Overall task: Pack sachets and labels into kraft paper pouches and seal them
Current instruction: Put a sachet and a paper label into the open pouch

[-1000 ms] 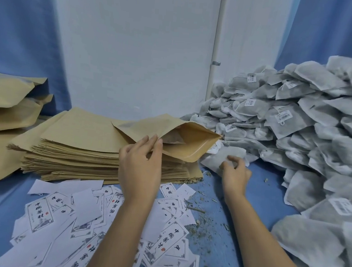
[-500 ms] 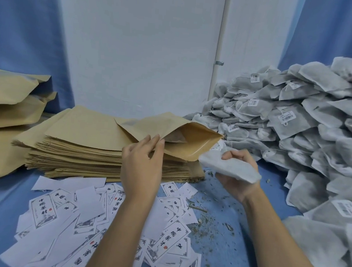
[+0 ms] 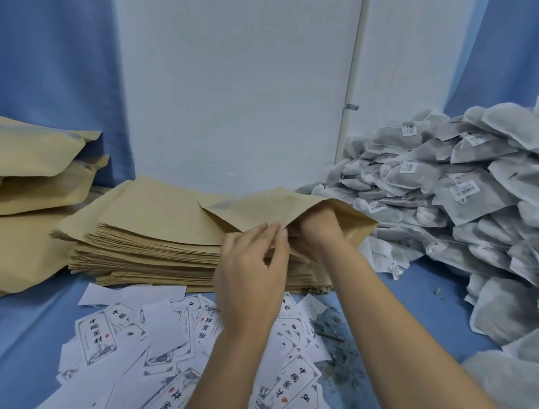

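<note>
- while my right hand (image 3: pixel 316 229) is sunk to the wrist in the mouth of the open pouch (image 3: pixel 261 213), the kraft paper hides its fingers, so i cannot tell whether they clasp a sachet or have let go.
- my left hand (image 3: pixel 249 268) pinches the near lip of that pouch and props the mouth wide. the pouch lies on top of the flat pouch stack (image 3: pixel 147 242), with its mouth turned toward the sachet heap (image 3: pixel 473 206) on my right.
- i judge this pouch to be at the filling step: no label shows in it, and its top is plainly unsealed.
- the labels (image 3: pixel 158 341) lie scattered on the blue cloth (image 3: pixel 5 344) just in front of the stack, partly under my forearms. by my reckoning, one of them has yet to go in.
- on my far left sit bulging pouches (image 3: pixel 20 166), piled on each other. they look filled, though i cannot make out whether their tops are sealed.
- much is left: the flat stack is thick and the sachet heap is tall, so i take the job to be far from over.
- once sachet and label are inside, this pouch needs its seal pressed.
</note>
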Available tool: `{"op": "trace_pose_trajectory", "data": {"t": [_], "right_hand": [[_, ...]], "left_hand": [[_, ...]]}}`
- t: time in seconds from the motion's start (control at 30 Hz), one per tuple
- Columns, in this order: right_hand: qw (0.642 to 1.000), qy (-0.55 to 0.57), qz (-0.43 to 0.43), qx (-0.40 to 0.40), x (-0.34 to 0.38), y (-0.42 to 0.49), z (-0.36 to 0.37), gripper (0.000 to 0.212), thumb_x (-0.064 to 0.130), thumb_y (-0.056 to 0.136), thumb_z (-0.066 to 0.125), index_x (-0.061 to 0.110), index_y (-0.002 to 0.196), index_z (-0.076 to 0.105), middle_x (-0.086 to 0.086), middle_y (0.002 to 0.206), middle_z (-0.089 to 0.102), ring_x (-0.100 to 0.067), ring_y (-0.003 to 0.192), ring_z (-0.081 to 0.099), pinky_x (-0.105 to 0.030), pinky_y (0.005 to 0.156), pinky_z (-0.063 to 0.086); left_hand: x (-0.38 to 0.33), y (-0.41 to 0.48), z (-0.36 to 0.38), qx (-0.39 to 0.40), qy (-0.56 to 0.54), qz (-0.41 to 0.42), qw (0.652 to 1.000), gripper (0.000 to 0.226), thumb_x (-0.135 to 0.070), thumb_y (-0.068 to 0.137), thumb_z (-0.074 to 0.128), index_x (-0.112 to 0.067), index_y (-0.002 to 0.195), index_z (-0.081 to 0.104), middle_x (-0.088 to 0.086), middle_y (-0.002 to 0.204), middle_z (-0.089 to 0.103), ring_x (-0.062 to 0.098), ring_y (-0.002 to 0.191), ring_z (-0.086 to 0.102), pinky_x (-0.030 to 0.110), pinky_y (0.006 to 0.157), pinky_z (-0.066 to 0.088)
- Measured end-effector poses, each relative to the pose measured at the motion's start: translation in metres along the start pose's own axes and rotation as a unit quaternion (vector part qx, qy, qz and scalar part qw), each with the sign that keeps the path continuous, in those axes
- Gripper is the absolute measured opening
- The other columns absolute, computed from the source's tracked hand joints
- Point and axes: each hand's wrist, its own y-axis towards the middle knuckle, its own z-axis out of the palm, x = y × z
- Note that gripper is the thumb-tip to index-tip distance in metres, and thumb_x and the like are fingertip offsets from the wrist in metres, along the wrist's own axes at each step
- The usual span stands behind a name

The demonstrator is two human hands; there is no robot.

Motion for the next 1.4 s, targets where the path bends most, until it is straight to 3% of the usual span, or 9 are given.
{"op": "trace_pose_trajectory", "data": {"t": [0.17, 0.3, 0.37, 0.53, 0.67, 0.77, 0.97, 1.2, 1.4], "right_hand": [[0.965, -0.241, -0.076, -0.073, 0.000, -0.002, 0.010, 0.024, 0.011, 0.095, 0.046, 0.005, 0.109, 0.064, -0.014, 0.113, 0.065, -0.029, 0.105, 0.059, -0.026, 0.072, 0.038], [0.970, -0.100, -0.181, -0.130, -0.006, -0.018, 0.007, 0.018, 0.011, 0.087, 0.053, 0.009, 0.088, 0.071, -0.004, 0.087, 0.072, -0.014, 0.075, 0.056, -0.018, 0.061, 0.030], [0.967, -0.030, -0.216, -0.130, -0.011, -0.031, 0.005, 0.016, 0.017, 0.086, 0.055, 0.017, 0.073, 0.065, 0.009, 0.067, 0.063, -0.004, 0.061, 0.048, -0.019, 0.058, 0.033], [0.976, 0.008, -0.213, 0.035, -0.025, -0.060, -0.003, 0.017, 0.021, 0.072, 0.049, 0.021, 0.058, 0.058, 0.004, 0.045, 0.050, -0.016, 0.047, 0.046, -0.026, 0.048, 0.035], [0.937, -0.231, -0.176, 0.196, -0.032, -0.062, -0.009, 0.020, 0.020, 0.076, 0.051, 0.014, 0.061, 0.063, 0.000, 0.050, 0.060, -0.014, 0.042, 0.054, -0.026, 0.044, 0.044], [0.862, -0.444, -0.176, 0.168, -0.038, -0.052, -0.012, 0.018, 0.016, 0.084, 0.053, 0.008, 0.077, 0.066, -0.007, 0.072, 0.062, -0.022, 0.068, 0.056, -0.028, 0.058, 0.043], [0.811, -0.544, -0.024, 0.215, -0.042, -0.044, -0.026, 0.037, 0.024, 0.082, 0.069, 0.015, 0.059, 0.042, 0.001, 0.065, 0.044, -0.010, 0.057, 0.042, -0.023, 0.049, 0.035], [0.849, -0.499, -0.029, 0.173, -0.038, -0.044, -0.027, 0.014, 0.006, 0.082, 0.064, 0.006, 0.096, 0.068, -0.006, 0.095, 0.066, -0.022, 0.089, 0.062, -0.030, 0.078, 0.052], [0.940, -0.247, -0.162, 0.171, -0.003, -0.055, -0.050, 0.017, 0.007, 0.085, 0.065, 0.020, 0.083, 0.074, 0.013, 0.070, 0.064, 0.007, 0.049, 0.049, -0.007, 0.048, 0.036]], "left_hand": [[-0.001, 0.001, 0.000, -0.025, 0.004, -0.018, 1.000, 0.026, -0.036, 0.090, 0.055, -0.024, 0.104, 0.074, -0.014, 0.106, 0.070, 0.005, 0.098, 0.054, 0.009, 0.064, 0.034], [0.000, 0.006, 0.000, -0.031, -0.100, -0.050, 0.993, 0.018, -0.021, 0.089, 0.064, -0.015, 0.104, 0.074, -0.004, 0.111, 0.062, 0.003, 0.093, 0.056, 0.017, 0.072, 0.045], [-0.001, 0.008, -0.004, -0.050, -0.127, -0.041, 0.990, 0.014, -0.011, 0.085, 0.069, -0.007, 0.098, 0.074, 0.000, 0.099, 0.056, -0.006, 0.080, 0.054, 0.007, 0.071, 0.042], [0.000, 0.015, -0.010, -0.029, -0.178, -0.087, 0.980, 0.012, -0.006, 0.082, 0.071, -0.005, 0.094, 0.072, -0.002, 0.097, 0.057, -0.017, 0.075, 0.056, 0.000, 0.067, 0.039], [0.007, 0.018, -0.014, -0.026, -0.181, -0.131, 0.974, 0.013, -0.007, 0.087, 0.065, -0.003, 0.098, 0.071, 0.004, 0.100, 0.063, -0.022, 0.078, 0.053, -0.003, 0.068, 0.036], [0.011, 0.019, -0.015, -0.027, -0.184, -0.147, 0.972, 0.013, -0.010, 0.088, 0.064, -0.005, 0.099, 0.071, 0.002, 0.099, 0.063, -0.022, 0.079, 0.053, -0.004, 0.068, 0.036], [0.013, 0.019, -0.012, -0.025, -0.172, -0.154, 0.973, 0.012, -0.014, 0.089, 0.063, -0.011, 0.097, 0.072, -0.003, 0.098, 0.063, -0.022, 0.079, 0.051, -0.003, 0.068, 0.035], [0.016, 0.018, -0.009, -0.022, -0.161, -0.157, 0.974, 0.011, -0.015, 0.090, 0.063, -0.014, 0.096, 0.071, -0.007, 0.096, 0.062, -0.020, 0.079, 0.051, -0.003, 0.069, 0.035], [0.019, 0.017, -0.009, -0.025, -0.162, -0.155, 0.974, 0.011, -0.015, 0.090, 0.062, -0.014, 0.096, 0.072, -0.009, 0.095, 0.062, -0.022, 0.080, 0.051, -0.004, 0.068, 0.035]]}}
